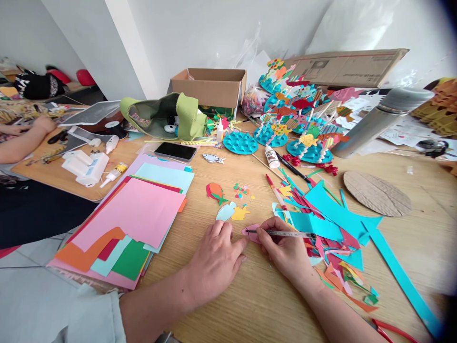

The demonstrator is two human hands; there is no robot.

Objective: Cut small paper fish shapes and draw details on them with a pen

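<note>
My right hand point(285, 243) grips a slim pen point(285, 234), with its tip on a small pink paper cutout point(251, 233) lying on the wooden table point(403, 181). My left hand point(214, 264) rests flat on the table, its fingertips at the cutout's left edge. Just above the hands lie a light blue cutout point(226, 211), a yellow cutout point(240, 213), and a red-orange paper fish point(215, 193). Tiny coloured paper dots point(241, 190) sit beside the fish. A pile of teal, red and orange paper scraps point(328, 228) lies to the right of my right hand.
A stack of coloured paper point(128, 224) lies left, beyond it a co-worker's hand point(44, 125). Ahead are a phone point(175, 151), teal discs with paper fish point(238, 143), a steel flask point(382, 121), and a cardboard box point(209, 88). Red-handled scissors point(392, 331) lie bottom right.
</note>
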